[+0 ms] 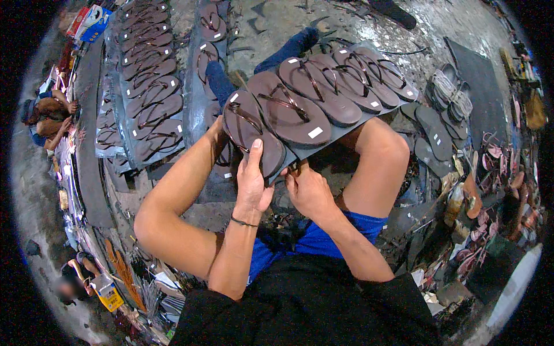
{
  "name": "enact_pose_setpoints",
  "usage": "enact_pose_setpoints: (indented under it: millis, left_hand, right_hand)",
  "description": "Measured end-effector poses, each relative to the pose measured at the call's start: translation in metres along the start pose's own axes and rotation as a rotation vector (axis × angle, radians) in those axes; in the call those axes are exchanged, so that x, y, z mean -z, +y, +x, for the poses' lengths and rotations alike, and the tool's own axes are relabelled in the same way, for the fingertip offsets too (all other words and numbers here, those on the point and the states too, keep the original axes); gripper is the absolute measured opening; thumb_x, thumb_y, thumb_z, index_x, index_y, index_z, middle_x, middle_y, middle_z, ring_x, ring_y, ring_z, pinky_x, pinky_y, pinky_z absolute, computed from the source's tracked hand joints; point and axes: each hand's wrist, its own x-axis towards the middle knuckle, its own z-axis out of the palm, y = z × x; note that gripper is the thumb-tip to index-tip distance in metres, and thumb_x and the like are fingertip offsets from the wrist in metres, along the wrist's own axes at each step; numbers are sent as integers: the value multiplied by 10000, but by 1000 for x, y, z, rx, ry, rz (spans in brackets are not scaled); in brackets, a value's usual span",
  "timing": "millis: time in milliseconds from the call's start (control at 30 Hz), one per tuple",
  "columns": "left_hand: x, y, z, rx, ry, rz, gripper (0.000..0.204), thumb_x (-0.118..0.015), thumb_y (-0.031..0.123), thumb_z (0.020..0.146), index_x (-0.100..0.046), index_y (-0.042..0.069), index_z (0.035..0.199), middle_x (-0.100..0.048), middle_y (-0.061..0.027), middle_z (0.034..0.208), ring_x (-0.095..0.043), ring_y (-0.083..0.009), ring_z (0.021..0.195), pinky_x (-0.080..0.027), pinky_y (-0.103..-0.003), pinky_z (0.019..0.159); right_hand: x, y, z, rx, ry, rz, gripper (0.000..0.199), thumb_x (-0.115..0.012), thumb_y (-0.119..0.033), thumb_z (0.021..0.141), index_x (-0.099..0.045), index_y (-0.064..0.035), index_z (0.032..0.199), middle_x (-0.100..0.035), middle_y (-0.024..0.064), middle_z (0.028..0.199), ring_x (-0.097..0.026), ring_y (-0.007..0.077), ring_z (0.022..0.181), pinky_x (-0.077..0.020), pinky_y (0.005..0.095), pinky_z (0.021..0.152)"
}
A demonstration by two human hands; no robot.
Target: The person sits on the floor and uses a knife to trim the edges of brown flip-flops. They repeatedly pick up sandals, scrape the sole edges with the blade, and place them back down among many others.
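A dark board (pixel 337 134) lies across my knees with a row of several dark brown flip-flop sandals on it. My left hand (pixel 252 181) grips the nearest sandal (pixel 249 131) at the board's left end, thumb on top of its sole. My right hand (pixel 307 189) is tucked under the board's near edge, fingers curled; what it holds is hidden. A larger sandal (pixel 288 109) lies just right of the gripped one.
Long boards (pixel 151 86) loaded with more brown sandals lie on the floor at the left. Grey soles (pixel 435 135) and a strap bundle (pixel 453 92) sit at the right, with scraps and clutter beyond. Other people (pixel 49 115) sit at the far left.
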Motion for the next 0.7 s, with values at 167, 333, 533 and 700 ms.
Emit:
enact_pose_setpoints:
  millis: [167,333,533,700]
  left_hand:
    - [-5,-3,-6,55,16,-118,289,-544,355,948,-618,95,1049,-677,-19,936,-644,-133,801,-519,-264,630]
    - [-7,3,-4,68,16,-160,287,-534,351,954,-610,99,1069,-676,-13,942,-647,-132,789,-531,-261,621]
    - [5,3,1,45,-41,-154,316,-545,335,953,-545,64,1115,-641,-43,950,-642,-142,794,-556,-302,592]
    - [4,7,-2,32,-14,-103,284,-521,338,961,-608,92,1074,-667,-12,949,-641,-126,809,-527,-271,629]
  right_hand:
    - [-23,5,12,-38,10,-78,279,-632,-155,791,-539,32,977,-640,268,813,-616,467,805,-501,494,662]
    - [-38,32,42,49,8,18,294,-640,-208,787,-615,-53,1036,-675,183,881,-662,339,814,-524,457,699]
    - [-45,45,74,266,32,-42,353,-676,-269,777,-598,-48,1042,-674,180,857,-660,326,806,-514,442,706]
    - [-46,41,96,255,24,-53,346,-666,-285,792,-589,-43,1027,-671,182,848,-658,331,804,-510,438,704]
